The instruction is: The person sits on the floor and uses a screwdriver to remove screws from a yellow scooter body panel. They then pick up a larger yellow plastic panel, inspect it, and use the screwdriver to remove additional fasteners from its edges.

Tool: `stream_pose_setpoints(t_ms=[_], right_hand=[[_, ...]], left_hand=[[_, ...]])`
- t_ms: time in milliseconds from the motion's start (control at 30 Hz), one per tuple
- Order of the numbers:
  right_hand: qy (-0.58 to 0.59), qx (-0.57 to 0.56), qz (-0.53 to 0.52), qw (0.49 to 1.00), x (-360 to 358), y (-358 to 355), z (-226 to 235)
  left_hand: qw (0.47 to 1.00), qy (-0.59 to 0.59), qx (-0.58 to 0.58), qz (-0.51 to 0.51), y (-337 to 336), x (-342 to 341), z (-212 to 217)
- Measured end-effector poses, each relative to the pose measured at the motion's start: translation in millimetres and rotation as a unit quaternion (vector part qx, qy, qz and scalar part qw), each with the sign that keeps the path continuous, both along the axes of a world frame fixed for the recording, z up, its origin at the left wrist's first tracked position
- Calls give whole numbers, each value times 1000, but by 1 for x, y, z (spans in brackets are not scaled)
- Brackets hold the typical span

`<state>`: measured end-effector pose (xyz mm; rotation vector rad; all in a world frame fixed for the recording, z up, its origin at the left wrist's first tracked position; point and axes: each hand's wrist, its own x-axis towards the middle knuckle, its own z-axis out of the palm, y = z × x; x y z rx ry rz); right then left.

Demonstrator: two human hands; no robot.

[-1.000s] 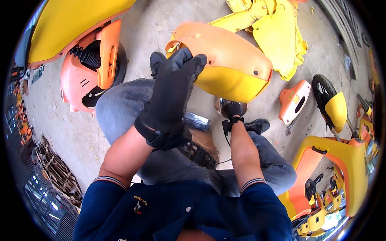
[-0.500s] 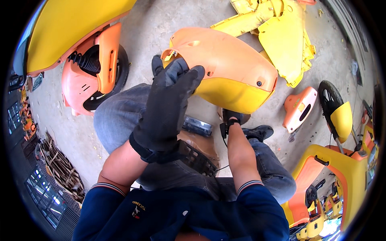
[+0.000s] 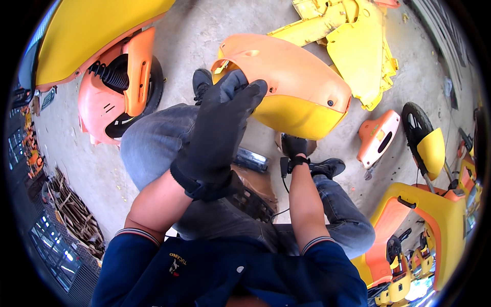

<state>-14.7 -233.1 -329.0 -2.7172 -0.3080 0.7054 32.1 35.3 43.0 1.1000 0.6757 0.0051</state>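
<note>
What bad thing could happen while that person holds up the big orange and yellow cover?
The orange and yellow cover looks bulky, and the left hand grips only its near edge, so it might tip or slip.

The right hand sits underneath it, mostly hidden, so fingers could get pinched.

If it drops, it might hit the person's shoe or the yellow panels lying on the concrete floor.

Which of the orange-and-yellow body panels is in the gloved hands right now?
The curved orange-topped, yellow-bottomed shell at centre, gripped by the left hand; the other panels lie untouched on the floor.
</note>
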Motion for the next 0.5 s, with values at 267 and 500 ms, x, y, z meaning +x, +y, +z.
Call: stream_pose_setpoints(t_ms=[267,500], right_hand=[[179,281,-250,909,24,-22,91],[162,280,-271,907,23,-3,208]], left_hand=[[999,-21,-28,-21,1,-6,-7],[998,-55,-13,-39,-2,-10,-16]])
